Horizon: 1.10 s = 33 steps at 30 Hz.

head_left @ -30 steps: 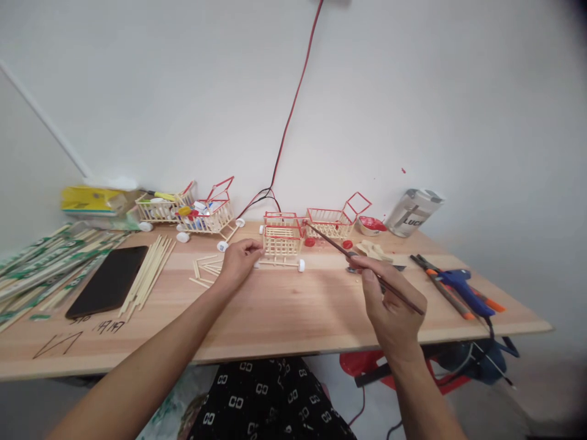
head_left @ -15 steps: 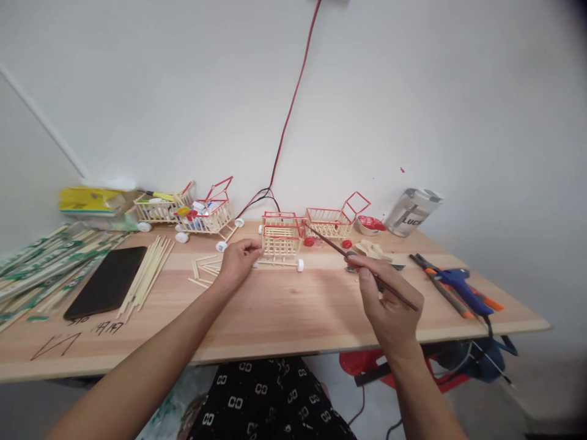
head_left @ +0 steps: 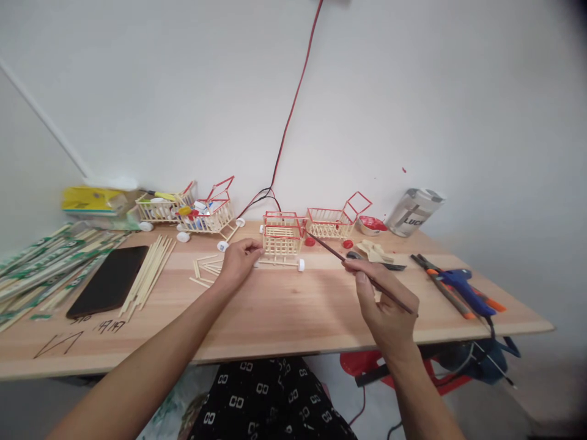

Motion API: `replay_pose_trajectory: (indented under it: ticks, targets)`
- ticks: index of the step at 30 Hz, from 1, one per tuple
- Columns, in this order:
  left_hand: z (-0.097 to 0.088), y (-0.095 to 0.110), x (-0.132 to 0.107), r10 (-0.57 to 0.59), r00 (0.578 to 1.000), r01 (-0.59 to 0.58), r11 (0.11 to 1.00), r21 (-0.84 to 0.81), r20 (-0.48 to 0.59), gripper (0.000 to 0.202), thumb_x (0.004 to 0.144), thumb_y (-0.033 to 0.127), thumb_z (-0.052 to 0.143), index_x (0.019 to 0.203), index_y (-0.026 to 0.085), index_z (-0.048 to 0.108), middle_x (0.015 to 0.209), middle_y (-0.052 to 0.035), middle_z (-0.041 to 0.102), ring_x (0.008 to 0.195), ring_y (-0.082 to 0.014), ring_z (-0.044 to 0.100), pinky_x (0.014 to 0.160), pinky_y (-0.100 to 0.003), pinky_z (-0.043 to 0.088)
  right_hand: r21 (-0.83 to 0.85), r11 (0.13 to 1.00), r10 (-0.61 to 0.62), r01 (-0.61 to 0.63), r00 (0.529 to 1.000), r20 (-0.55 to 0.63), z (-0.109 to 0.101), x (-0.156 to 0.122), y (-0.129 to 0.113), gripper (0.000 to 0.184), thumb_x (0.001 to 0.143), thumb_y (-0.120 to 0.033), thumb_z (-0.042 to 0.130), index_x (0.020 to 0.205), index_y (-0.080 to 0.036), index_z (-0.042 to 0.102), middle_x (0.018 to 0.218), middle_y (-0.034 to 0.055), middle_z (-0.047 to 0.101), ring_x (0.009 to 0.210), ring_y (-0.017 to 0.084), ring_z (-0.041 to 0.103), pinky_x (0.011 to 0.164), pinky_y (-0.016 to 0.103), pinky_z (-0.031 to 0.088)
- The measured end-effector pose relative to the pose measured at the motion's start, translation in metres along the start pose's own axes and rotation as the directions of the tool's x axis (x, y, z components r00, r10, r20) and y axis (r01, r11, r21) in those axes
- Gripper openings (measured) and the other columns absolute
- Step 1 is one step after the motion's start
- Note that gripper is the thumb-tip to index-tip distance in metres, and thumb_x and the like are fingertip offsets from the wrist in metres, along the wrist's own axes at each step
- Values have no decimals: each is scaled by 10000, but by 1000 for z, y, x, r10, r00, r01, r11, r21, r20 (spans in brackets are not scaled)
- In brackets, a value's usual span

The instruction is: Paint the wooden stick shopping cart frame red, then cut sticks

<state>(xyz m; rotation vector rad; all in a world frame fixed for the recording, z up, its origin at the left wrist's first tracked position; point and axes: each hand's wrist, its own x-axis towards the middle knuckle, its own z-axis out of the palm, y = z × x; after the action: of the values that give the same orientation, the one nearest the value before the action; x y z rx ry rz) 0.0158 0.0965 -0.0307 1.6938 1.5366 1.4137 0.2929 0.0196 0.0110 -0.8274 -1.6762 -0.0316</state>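
In the middle of the table stands a miniature shopping cart (head_left: 282, 244) made of thin wooden sticks, with a red-painted top rim and white wheels. My left hand (head_left: 241, 263) is closed at the cart's near left corner, thumb and fingers pinched on it; the exact grip is partly hidden. A thin dark paintbrush (head_left: 334, 252) is held in my right hand (head_left: 387, 299) like a pen. Its tip points left to the right side of the cart's red rim. Just behind and to the right sits a second stick cart (head_left: 328, 223) with red wheels and a red handle.
A bowl of red paint (head_left: 372, 225) and a tilted can (head_left: 415, 212) stand at the back right. Pliers (head_left: 443, 287) and a blue glue gun (head_left: 463, 287) lie right. Leftward are two filled carts (head_left: 208, 217), a phone (head_left: 107, 281), loose sticks (head_left: 149, 275) and wrapped chopsticks (head_left: 46, 269).
The paintbrush tip has dipped slightly lower beside the cart's rim, and my right hand has shifted a little left. My left hand keeps its place at the cart.
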Motion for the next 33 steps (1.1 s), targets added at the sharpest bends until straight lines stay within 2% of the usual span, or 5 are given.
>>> replay_pose_trajectory:
  ticks: [4,9,16,26,33]
  targets:
    - [0,-1,0,3,1000,-3,1000,0,-7,151,710,300,637,734,166,704,738,-31,712,683,-173,614,642,-268,449,-3,1000,14,-14,1000,-14,2,0,0,241,860,-106,569,1016,-225,710,930,54,725,887,198,689,808,362,563]
    - [0,-1,0,-1,1000,1,1000,-7,9,154,717,299,630,743,166,704,750,-32,714,680,-171,611,644,-271,447,2,1000,-25,25,999,-25,3,0,0,260,847,-74,578,1014,-219,712,931,47,729,884,190,693,818,347,556]
    - [0,-3,1,-3,1000,3,1000,13,-4,153,719,298,630,739,165,704,750,-29,713,689,-173,616,641,-269,446,9,1000,16,-16,999,-33,3,0,1,268,857,-75,577,1036,-224,710,953,48,730,860,179,695,803,340,564]
    - [-1,-1,0,-16,1000,16,1000,3,9,186,712,327,628,731,156,699,766,-40,712,726,-186,621,684,-282,443,71,997,-19,23,998,-61,-7,4,-8,333,839,-47,585,1073,-239,723,966,52,736,916,214,692,844,404,547]
    - [0,-3,1,-9,1000,9,1000,-2,-1,177,709,317,630,745,162,705,771,-35,717,714,-185,619,676,-284,439,96,995,23,-12,992,-123,-3,3,-7,288,860,-59,574,1041,-228,723,957,40,743,884,182,703,813,330,566]
